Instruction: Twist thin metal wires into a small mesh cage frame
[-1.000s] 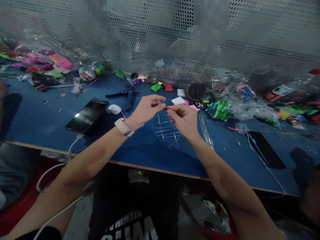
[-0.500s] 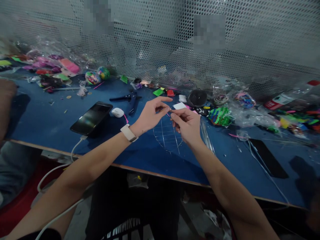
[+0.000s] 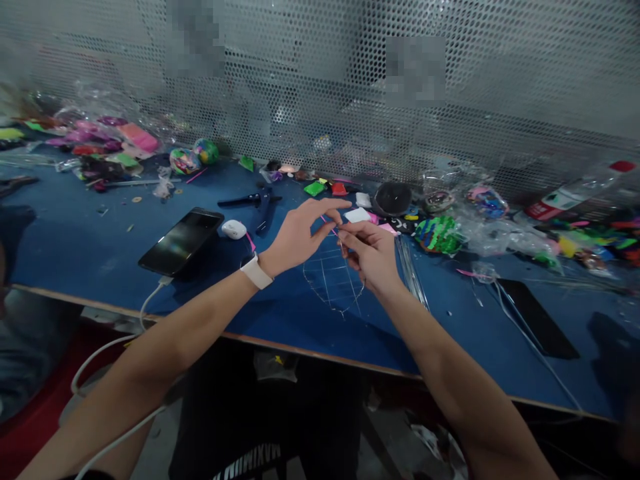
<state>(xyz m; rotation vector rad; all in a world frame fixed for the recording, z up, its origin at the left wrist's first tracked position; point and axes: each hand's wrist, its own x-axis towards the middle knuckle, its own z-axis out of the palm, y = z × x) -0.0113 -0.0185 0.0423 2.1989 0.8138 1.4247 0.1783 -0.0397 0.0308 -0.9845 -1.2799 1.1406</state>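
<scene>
We see a phone (image 3: 181, 241) left of our left hand (image 3: 297, 233). A bottle (image 3: 556, 199) lies right of our right hand (image 3: 374, 257).

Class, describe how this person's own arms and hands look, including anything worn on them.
The left hand and right hand are ungloved, and both forearms are bare. A wide, smooth, off-white band circles the left wrist; its material is unclear. Nothing shows on the right wrist. A black fabric sleeve edges the left arm low in view.
</scene>
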